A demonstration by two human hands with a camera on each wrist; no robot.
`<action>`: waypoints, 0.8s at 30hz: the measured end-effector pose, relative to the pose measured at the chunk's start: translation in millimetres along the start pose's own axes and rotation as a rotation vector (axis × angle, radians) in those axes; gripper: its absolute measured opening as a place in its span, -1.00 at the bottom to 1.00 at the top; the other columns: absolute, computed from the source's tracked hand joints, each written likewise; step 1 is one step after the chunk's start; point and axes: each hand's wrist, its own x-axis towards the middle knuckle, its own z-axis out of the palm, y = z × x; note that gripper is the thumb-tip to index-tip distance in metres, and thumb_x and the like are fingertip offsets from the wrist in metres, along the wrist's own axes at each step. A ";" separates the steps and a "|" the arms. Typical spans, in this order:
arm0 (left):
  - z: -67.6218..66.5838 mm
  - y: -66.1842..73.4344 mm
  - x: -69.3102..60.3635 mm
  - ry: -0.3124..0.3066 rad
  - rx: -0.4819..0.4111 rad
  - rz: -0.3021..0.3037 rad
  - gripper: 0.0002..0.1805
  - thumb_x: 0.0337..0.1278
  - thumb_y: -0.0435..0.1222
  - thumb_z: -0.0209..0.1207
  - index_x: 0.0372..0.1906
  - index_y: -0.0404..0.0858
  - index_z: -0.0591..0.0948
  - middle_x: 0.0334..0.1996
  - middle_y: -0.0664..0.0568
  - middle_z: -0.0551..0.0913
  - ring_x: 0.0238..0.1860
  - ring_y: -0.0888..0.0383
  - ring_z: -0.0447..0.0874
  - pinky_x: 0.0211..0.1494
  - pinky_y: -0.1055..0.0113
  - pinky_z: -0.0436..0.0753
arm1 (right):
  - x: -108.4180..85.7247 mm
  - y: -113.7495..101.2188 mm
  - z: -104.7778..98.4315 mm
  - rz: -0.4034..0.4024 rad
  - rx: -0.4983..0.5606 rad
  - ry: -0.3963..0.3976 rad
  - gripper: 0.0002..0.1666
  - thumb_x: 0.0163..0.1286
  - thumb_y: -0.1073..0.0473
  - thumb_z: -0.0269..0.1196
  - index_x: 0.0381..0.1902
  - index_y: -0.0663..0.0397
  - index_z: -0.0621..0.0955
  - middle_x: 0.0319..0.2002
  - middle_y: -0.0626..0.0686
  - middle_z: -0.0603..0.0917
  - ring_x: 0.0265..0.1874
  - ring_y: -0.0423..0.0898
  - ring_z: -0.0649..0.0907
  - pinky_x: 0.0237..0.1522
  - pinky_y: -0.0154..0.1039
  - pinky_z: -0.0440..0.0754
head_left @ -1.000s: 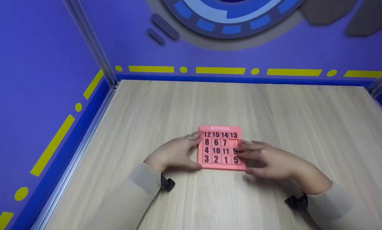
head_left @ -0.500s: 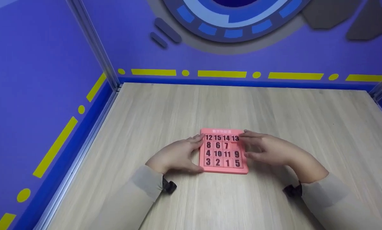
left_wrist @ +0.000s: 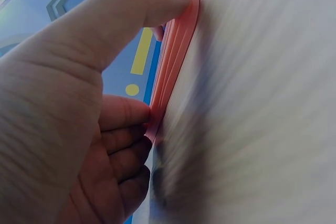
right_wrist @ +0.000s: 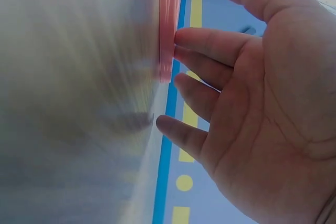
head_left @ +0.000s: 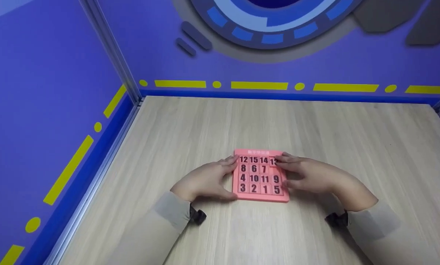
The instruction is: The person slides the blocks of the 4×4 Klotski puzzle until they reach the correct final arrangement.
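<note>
A pink sliding number puzzle lies flat on the table, its tiles numbered in black. My left hand holds it along the left side, with the thumb at the near left corner and the fingers higher up the edge. On the right, the extended fingers of my right hand touch the 13 tile in the top row and partly cover it. That tile sits slightly lower than the 14 tile. Below it, right of the 7 tile, is a tile gap. The right wrist view shows the puzzle's edge beside nearly straight fingers.
The wood-grain table extends around the puzzle. A blue-purple panel with yellow markings rises behind it, and another panel stands along the left. A metal post marks their corner.
My right hand has moved up from the 9 tile to the 13 tile, which has slid slightly down toward the gap. The left hand keeps its hold on the puzzle.
</note>
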 end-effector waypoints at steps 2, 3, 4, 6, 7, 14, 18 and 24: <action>-1.3 -0.2 0.0 0.001 0.005 0.001 0.24 0.11 0.12 0.62 0.82 -0.14 0.27 0.88 0.12 0.06 0.89 0.06 0.05 0.95 0.12 0.15 | 0.5 -1.2 -0.7 -0.005 -0.005 0.004 -0.15 0.63 -0.19 0.36 0.70 0.06 0.50 0.79 0.09 0.36 0.82 0.27 0.28 0.81 0.33 0.31; -2.4 -0.2 0.2 0.004 0.007 0.004 0.24 0.11 0.12 0.62 0.81 -0.14 0.27 0.88 0.11 0.06 0.89 0.06 0.05 0.95 0.12 0.15 | 0.7 -1.9 -1.3 -0.013 -0.007 0.012 -0.16 0.64 -0.19 0.37 0.69 0.06 0.51 0.79 0.10 0.38 0.81 0.28 0.30 0.80 0.34 0.33; -3.7 -0.2 0.4 0.006 0.010 0.007 0.24 0.11 0.12 0.63 0.81 -0.15 0.27 0.88 0.10 0.06 0.89 0.05 0.05 0.95 0.11 0.15 | 1.1 -2.5 -1.6 -0.019 -0.008 0.017 -0.18 0.64 -0.18 0.37 0.68 0.06 0.52 0.78 0.09 0.39 0.80 0.27 0.31 0.80 0.34 0.33; -5.7 -0.2 0.8 0.009 0.014 0.009 0.24 0.11 0.11 0.63 0.81 -0.16 0.28 0.88 0.09 0.07 0.89 0.04 0.06 0.95 0.11 0.15 | 1.7 -4.2 -1.9 -0.036 -0.013 0.032 -0.21 0.64 -0.16 0.38 0.66 0.07 0.56 0.76 0.11 0.43 0.79 0.28 0.35 0.78 0.34 0.36; -5.9 -0.5 0.7 0.011 0.016 0.009 0.24 0.10 0.11 0.63 0.81 -0.16 0.28 0.88 0.09 0.07 0.89 0.04 0.06 0.95 0.11 0.15 | 2.1 -4.8 -1.5 -0.044 -0.011 0.038 -0.22 0.64 -0.15 0.38 0.64 0.08 0.57 0.74 0.12 0.45 0.78 0.28 0.36 0.78 0.34 0.37; -1.1 -0.7 -1.6 -0.004 0.003 -0.009 0.24 0.09 0.11 0.64 0.81 -0.15 0.28 0.88 0.12 0.06 0.89 0.07 0.05 0.95 0.12 0.14 | 0.2 -7.5 1.4 -0.088 -0.011 0.042 -0.36 0.66 -0.08 0.38 0.53 0.12 0.68 0.63 0.18 0.59 0.69 0.31 0.50 0.73 0.36 0.45; -1.1 0.6 -0.1 0.003 0.007 0.003 0.24 0.09 0.11 0.64 0.80 -0.18 0.29 0.88 0.10 0.08 0.89 0.08 0.05 0.95 0.13 0.14 | -1.1 -6.5 0.8 -0.103 -0.015 0.059 -0.46 0.67 -0.03 0.37 0.46 0.07 0.74 0.57 0.15 0.67 0.63 0.26 0.58 0.71 0.34 0.50; -1.0 1.9 1.7 0.000 0.013 0.008 0.25 0.10 0.11 0.64 0.80 -0.19 0.28 0.88 0.07 0.09 0.89 0.08 0.05 0.95 0.13 0.14 | -2.1 -4.8 0.0 -0.136 -0.032 0.072 -0.52 0.67 0.01 0.37 0.41 0.04 0.78 0.51 0.11 0.73 0.57 0.23 0.65 0.67 0.31 0.56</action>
